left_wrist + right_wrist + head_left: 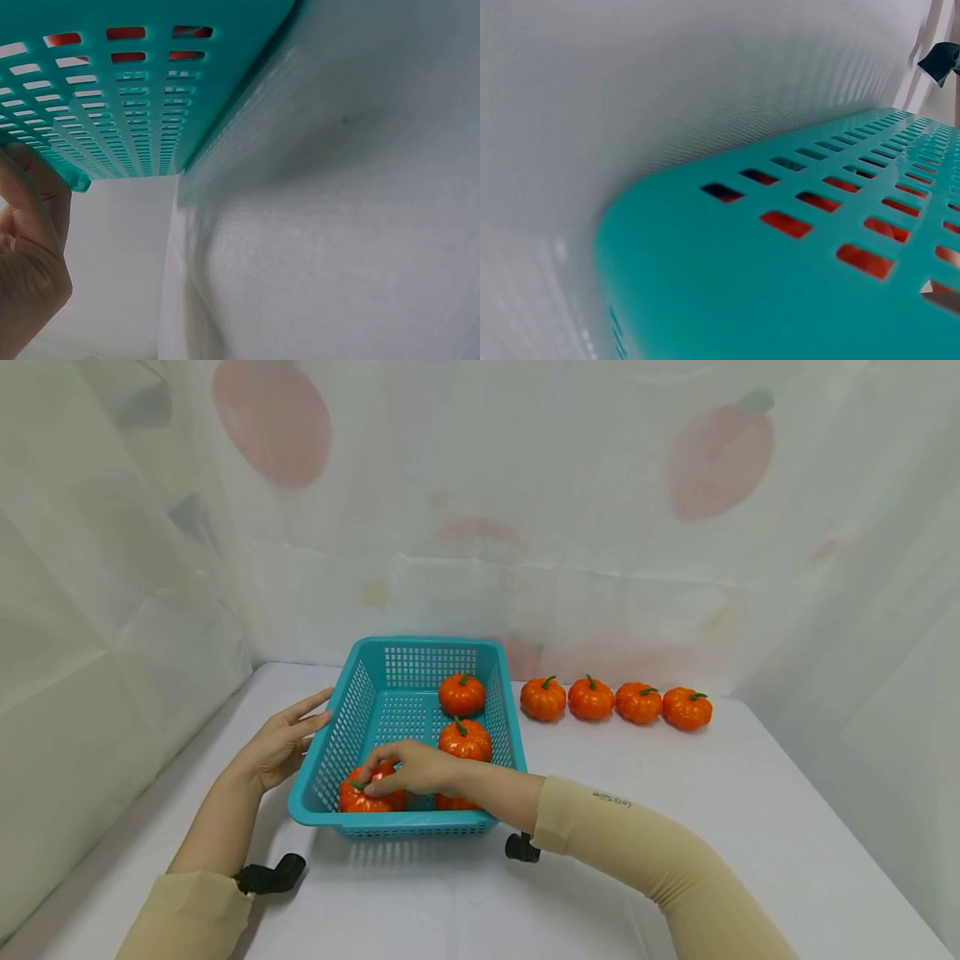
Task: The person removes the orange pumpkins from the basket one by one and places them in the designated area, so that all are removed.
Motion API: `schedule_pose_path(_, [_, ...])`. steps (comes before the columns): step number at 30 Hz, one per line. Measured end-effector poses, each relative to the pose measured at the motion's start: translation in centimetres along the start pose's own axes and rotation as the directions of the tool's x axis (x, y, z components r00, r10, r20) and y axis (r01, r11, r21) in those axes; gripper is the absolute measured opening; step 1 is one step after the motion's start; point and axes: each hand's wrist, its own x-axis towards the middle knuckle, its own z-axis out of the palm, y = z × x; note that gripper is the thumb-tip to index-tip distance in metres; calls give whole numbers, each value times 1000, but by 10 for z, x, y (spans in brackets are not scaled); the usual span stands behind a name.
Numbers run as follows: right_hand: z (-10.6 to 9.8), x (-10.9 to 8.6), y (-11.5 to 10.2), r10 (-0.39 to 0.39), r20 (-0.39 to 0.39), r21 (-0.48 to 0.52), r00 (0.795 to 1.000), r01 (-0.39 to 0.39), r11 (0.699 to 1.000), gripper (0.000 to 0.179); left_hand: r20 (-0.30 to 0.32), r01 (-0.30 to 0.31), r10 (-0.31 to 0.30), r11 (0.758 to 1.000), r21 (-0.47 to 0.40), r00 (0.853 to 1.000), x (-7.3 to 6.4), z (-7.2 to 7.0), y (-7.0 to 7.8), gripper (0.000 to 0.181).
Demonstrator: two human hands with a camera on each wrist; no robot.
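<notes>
A turquoise plastic basket [420, 821] with perforated walls holds several small orange pumpkins with green stems. My right hand [412, 767] reaches over the basket's right side and grips the front-left pumpkin [367, 802], thumb and fingers around its top by the stem. Along the right side lie a back pumpkin [462, 695], a middle pumpkin [467, 739] and a front pumpkin [453, 803], partly covered by the right wrist. My left hand [281, 743] touches the basket's left rim with extended fingers; in the left wrist view, the hand [34, 255] is beside the perforated wall [232, 45].
Right of the basket, a row of several more pumpkins [591, 699] runs along the back of the white table [615, 793]. A fruit-printed white curtain [465, 593] hangs behind it. The right wrist view mostly shows the basket's outer wall [720, 262], with orange visible through its holes.
</notes>
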Motion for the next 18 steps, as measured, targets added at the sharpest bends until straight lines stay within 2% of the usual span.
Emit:
schedule_pose_path(11, [2, 1, 1, -66, 0, -80, 998, 66, 995, 7, -3, -1, 1, 1000, 14, 1000, 1, -2, -2, 71])
schedule_pose_path(14, [3, 0, -1, -48, -32, -40, 998, 47, 998, 7, -1, -1, 1, 1000, 9, 1000, 1, -2, -3, 70])
schedule_pose_path(18, [2, -1, -4, -18, -119, 36, 993, 22, 999, 6, 5, 2, -2, 1000, -4, 1000, 2, -2, -2, 70])
